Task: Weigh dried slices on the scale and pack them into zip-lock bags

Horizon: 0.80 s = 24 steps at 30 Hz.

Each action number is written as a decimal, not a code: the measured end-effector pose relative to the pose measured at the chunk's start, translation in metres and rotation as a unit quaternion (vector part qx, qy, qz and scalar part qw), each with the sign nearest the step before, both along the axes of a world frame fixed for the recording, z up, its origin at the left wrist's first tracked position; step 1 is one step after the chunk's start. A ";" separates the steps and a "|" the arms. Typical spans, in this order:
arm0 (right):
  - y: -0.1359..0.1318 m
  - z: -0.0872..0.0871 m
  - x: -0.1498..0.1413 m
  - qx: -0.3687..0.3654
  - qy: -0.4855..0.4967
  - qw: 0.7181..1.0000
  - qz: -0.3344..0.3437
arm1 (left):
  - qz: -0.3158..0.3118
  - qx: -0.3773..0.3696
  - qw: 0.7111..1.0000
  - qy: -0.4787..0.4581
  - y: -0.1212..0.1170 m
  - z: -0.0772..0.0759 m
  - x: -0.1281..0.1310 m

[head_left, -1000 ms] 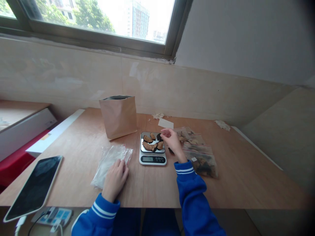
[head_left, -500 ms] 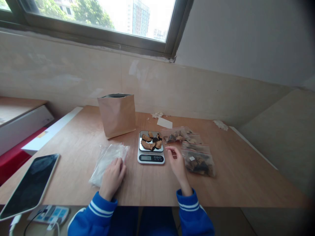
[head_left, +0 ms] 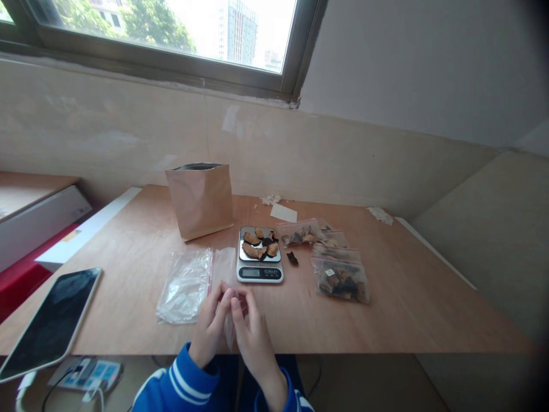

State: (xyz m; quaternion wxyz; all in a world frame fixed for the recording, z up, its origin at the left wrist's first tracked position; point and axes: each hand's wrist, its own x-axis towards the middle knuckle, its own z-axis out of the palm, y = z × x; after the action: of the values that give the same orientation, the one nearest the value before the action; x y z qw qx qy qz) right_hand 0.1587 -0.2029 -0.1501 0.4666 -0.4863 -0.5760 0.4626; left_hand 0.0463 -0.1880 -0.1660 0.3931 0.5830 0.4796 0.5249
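Plywood table, digital scale, zip bags

The left hand and right hand have moved together at lower centre, pinching a narrow clear plastic bag upright between them. The left hand has left the crumpled clear plastic bag, now uncovered.

A clear plastic bag is pinched between the left hand and the right hand, which meet at its middle with their fingers curled around the film. Its thin, nearly see-through upper part reaches toward twelve o'clock from the hands, with a soft crease running along it, while a narrow lower part droops toward six o'clock. The bag is gathered where it is held, and whether its mouth is open cannot be told.
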 end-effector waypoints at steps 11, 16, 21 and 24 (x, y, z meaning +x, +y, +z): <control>0.013 -0.026 0.040 -0.027 -0.005 0.986 -0.164 | 0.145 0.009 0.989 -0.012 0.001 0.008 0.014; 0.018 -0.028 0.072 -0.017 -0.039 0.993 -0.110 | 0.164 -0.007 0.986 0.001 0.014 0.019 0.002; 0.012 -0.026 0.088 0.030 -0.091 0.988 -0.120 | 0.197 -0.024 0.980 0.027 0.036 0.027 -0.002; 0.023 -0.031 0.093 0.099 -0.151 0.972 -0.150 | 0.202 -0.048 0.974 0.086 0.054 0.034 -0.007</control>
State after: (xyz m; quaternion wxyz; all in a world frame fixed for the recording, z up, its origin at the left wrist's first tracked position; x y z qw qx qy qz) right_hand 0.2517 -0.1798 -0.1815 0.4839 -0.5832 -0.6031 0.2491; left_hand 0.0389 -0.1335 -0.1324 0.2638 0.4973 0.6441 0.5179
